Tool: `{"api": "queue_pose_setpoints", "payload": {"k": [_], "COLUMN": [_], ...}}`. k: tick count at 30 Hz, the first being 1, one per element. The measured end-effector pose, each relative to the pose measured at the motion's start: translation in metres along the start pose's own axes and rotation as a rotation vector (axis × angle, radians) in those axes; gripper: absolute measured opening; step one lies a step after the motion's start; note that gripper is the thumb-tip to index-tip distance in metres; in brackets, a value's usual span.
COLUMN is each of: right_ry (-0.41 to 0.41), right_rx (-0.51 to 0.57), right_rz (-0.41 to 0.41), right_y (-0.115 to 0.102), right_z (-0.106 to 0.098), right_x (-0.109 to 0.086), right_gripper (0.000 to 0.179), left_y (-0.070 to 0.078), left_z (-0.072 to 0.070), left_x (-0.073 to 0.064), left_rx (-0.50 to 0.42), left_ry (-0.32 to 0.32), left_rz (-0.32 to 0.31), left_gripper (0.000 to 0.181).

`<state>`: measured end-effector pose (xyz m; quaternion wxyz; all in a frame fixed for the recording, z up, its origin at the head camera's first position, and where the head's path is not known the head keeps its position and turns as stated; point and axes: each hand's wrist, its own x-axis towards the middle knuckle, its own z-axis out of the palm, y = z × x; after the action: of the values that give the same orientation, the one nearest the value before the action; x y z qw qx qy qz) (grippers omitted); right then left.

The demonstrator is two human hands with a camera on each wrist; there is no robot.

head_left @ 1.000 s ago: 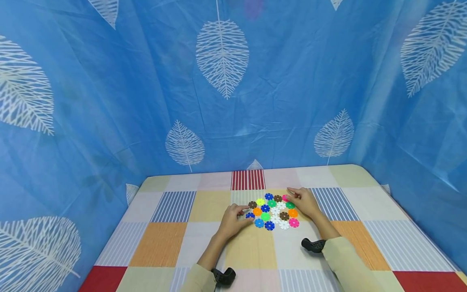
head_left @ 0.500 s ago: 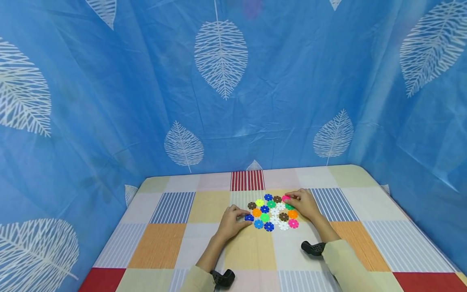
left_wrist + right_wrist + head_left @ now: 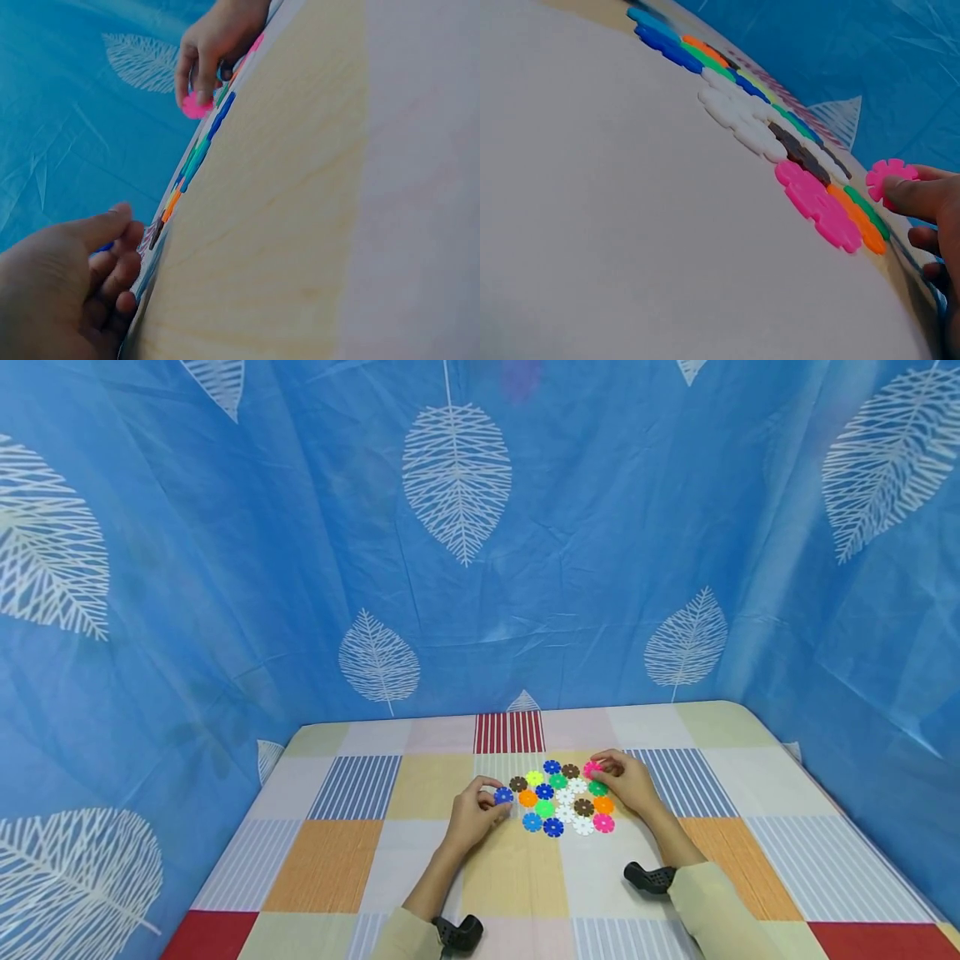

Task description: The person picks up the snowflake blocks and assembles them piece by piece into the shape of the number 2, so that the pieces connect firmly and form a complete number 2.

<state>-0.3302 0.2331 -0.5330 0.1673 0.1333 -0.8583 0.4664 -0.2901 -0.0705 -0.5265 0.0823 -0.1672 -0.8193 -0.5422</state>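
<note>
Between the thumb and fingers of my left hand (image 3: 472,814) is a notched blue plastic disc (image 3: 503,795), tipped up at the left end of a group of similar discs. The left wrist view shows only a sliver of this blue disc (image 3: 103,247) behind the fingers. My right hand (image 3: 628,783) pinches a pink notched disc (image 3: 592,769) at the group's far right. Seen from the right wrist, that pink disc (image 3: 889,174) is raised above the flat ones. Another pink disc (image 3: 603,823) lies at the near right of the group, below an orange disc (image 3: 603,805).
Several flat discs lie close together between the hands, among them a brown one (image 3: 518,784), a yellow one (image 3: 534,777) and a light blue one (image 3: 532,822). A patchwork cloth (image 3: 513,877) covers the table. Blue leaf-printed curtains (image 3: 570,610) stand behind and at both sides.
My left hand has taken hold of the dark blue disc and lifted it off the cloth. Likewise, my right hand has pinched the far pink disc and raised it slightly.
</note>
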Motion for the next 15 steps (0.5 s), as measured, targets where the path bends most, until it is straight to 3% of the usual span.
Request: {"api": "queue_pose_setpoints", "payload": {"k": [6, 9, 12, 15], "right_ry": [0.054, 0.062, 0.058, 0.046], "right_rx": [0.077, 0.131, 0.210, 0.271], "right_rz": [0.011, -0.009, -0.058, -0.083], "right_y": [-0.012, -0.026, -0.039, -0.053], "right_z": [0.000, 0.004, 0.012, 0.023], "right_x": [-0.007, -0.012, -0.018, -0.025], "right_gripper": [0.020, 0.017, 0.014, 0.013], "left_y": [0.007, 0.020, 0.035, 0.048], "left_z": [0.001, 0.001, 0.001, 0.004], "left_x": [0.001, -0.001, -0.004, -0.007], "left_rx": [-0.323, -0.456, -0.548, -0.580], "left_ry": [-0.069, -0.107, -0.129, -0.140], "left_rz": [-0.107, -0.111, -0.112, -0.119], "left_gripper": [0.032, 0.032, 0.031, 0.028]}}
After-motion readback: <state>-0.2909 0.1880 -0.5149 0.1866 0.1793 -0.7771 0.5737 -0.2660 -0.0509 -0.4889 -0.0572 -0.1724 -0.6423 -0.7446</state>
